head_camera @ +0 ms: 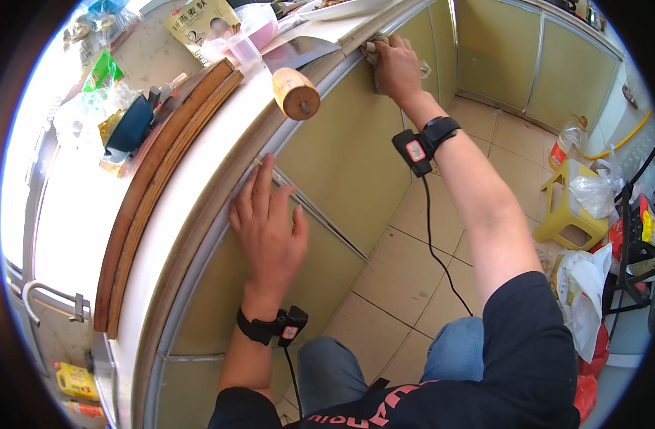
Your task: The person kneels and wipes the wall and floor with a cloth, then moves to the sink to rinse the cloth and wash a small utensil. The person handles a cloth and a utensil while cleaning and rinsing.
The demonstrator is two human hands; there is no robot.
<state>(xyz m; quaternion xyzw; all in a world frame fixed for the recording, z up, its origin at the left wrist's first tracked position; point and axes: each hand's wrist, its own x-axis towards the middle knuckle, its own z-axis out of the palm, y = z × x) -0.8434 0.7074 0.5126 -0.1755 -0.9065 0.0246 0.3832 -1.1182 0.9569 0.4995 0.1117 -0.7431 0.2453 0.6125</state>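
Observation:
My right hand [400,68] grips a crumpled greyish cloth [378,42] against the top edge of the yellowish cabinet doors [354,134], just under the countertop. Part of the cloth is hidden behind the fingers. My left hand [268,214] holds nothing; its fingers are spread, and the fingertips touch the metal rail [225,222] below the counter's edge, near where two doors meet. Above and between the hands, the wooden handle [297,94] of a wide-bladed kitchen knife [300,52] juts out past the counter's edge.
Two wooden boards [164,187] stand along the white countertop [198,166], near a dark blue container [130,128] and plastic bags. On the tiled floor [402,268] at right are a yellow plastic stool [566,209], an oil bottle [567,142] and bags [582,289].

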